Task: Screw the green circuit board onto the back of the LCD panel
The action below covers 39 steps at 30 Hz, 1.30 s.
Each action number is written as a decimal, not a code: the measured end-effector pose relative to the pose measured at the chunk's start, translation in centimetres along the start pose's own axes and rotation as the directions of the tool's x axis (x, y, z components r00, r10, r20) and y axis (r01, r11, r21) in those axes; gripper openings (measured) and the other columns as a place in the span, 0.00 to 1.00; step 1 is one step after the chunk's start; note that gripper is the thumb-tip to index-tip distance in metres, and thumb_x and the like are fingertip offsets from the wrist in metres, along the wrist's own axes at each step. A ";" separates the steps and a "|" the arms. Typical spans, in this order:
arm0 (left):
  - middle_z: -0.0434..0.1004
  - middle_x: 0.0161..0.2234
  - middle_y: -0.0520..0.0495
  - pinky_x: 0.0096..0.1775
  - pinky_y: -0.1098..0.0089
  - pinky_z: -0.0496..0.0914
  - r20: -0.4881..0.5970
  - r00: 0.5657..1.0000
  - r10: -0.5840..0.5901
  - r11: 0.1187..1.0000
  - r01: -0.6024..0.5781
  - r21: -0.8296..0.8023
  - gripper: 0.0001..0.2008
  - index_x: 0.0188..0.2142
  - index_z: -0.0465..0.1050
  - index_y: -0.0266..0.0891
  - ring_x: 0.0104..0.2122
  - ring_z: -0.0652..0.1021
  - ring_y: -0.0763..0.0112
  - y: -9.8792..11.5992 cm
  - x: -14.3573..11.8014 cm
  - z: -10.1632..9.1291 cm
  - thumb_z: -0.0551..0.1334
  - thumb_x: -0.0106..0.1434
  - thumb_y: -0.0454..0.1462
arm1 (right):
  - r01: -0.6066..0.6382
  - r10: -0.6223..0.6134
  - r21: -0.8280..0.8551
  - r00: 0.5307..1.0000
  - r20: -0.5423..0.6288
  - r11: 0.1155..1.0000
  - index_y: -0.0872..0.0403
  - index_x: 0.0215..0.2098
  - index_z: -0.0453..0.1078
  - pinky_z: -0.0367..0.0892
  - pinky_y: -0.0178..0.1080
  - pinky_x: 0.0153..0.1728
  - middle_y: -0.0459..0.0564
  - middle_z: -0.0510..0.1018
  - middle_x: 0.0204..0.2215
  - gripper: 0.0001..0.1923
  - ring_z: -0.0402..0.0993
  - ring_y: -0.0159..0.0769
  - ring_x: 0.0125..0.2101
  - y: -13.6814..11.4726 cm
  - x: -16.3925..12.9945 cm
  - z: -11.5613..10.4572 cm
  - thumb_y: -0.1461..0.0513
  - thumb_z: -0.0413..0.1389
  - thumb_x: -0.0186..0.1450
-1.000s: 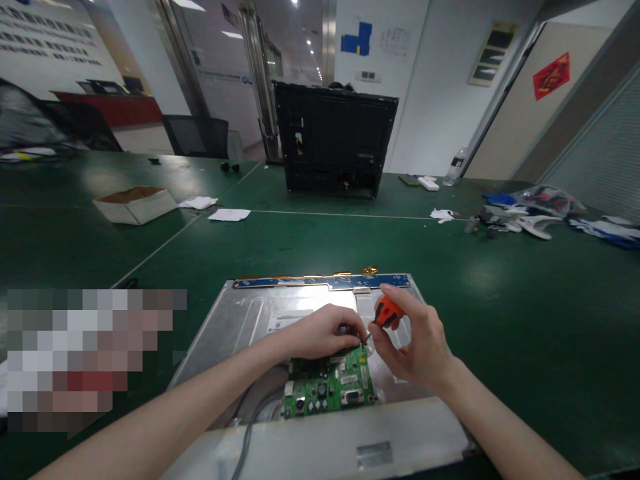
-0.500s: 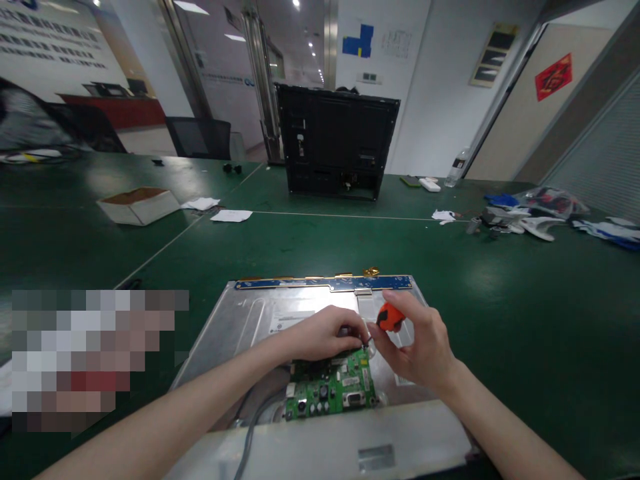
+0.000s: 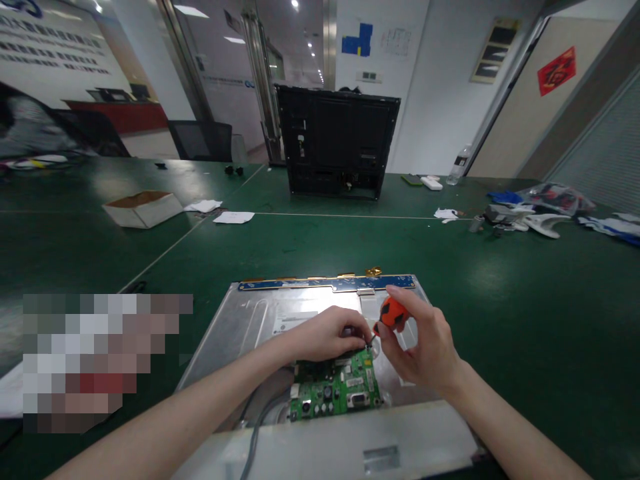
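My right hand (image 3: 425,343) grips a screwdriver by its orange and black handle (image 3: 393,313). The thin shaft slants down to the upper right corner of a green circuit board (image 3: 335,387). At that same corner, my left hand (image 3: 335,333) has its thumb and fingers pinched together, close to the screwdriver's tip. Whatever lies between those fingertips is too small to make out. The board rests on the metal back of a flat display panel (image 3: 235,333), and my left hand covers part of its upper edge. A blue circuit strip (image 3: 310,285) runs along the panel's far edge.
A grey cable (image 3: 255,433) crosses the panel's near side. Farther back on the green table (image 3: 320,243) stand a black monitor housing (image 3: 343,143) and an open box (image 3: 145,210). Plastic bags and loose parts (image 3: 525,213) lie at the right. Something pixelated covers the left.
The right thumb and fingers have shifted on the screwdriver, and more of its orange handle shows. My left hand keeps its pinch at the board's corner. The whole view has moved slightly.
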State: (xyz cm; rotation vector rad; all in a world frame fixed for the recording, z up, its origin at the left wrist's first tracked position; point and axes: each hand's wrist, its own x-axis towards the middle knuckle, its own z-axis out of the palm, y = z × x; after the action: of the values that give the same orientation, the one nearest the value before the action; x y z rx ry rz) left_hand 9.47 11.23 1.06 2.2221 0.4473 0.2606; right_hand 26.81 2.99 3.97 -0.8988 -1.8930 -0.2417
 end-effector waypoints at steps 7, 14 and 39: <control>0.77 0.33 0.49 0.38 0.72 0.67 -0.034 0.999 0.006 1.000 -0.007 -0.016 0.03 0.35 0.75 0.36 0.35 0.75 0.68 -0.1 0.0 0.1 0.62 0.63 0.34 | 0.037 -0.037 -0.007 0.999 -0.025 0.999 0.52 0.59 0.54 0.65 0.32 0.18 0.43 0.73 0.27 0.26 0.68 0.30 0.21 0.2 0.0 0.2 0.66 0.53 0.64; 0.76 0.31 0.50 0.37 0.73 0.67 -0.015 1.000 0.001 1.000 -0.002 -0.014 0.03 0.35 0.75 0.36 0.33 0.74 0.69 0.3 0.1 0.0 0.62 0.62 0.32 | 0.004 -0.005 0.023 1.000 0.010 1.000 0.53 0.60 0.53 0.68 0.33 0.21 0.45 0.74 0.29 0.27 0.69 0.31 0.23 0.2 0.0 0.0 0.67 0.52 0.63; 0.77 0.32 0.50 0.37 0.72 0.67 -0.020 0.999 -0.026 0.999 0.025 -0.034 0.03 0.36 0.75 0.36 0.34 0.75 0.68 0.2 0.1 0.2 0.63 0.62 0.33 | 0.004 -0.004 0.052 1.000 -0.004 0.999 0.56 0.59 0.54 0.66 0.33 0.20 0.45 0.73 0.28 0.27 0.67 0.30 0.21 0.4 0.1 0.1 0.68 0.51 0.62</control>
State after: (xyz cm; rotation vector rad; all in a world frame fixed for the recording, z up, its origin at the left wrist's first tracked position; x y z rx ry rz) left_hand 9.63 10.99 1.13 2.1809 0.4786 0.2752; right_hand 26.98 3.33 3.93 -0.8593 -1.8896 -0.1954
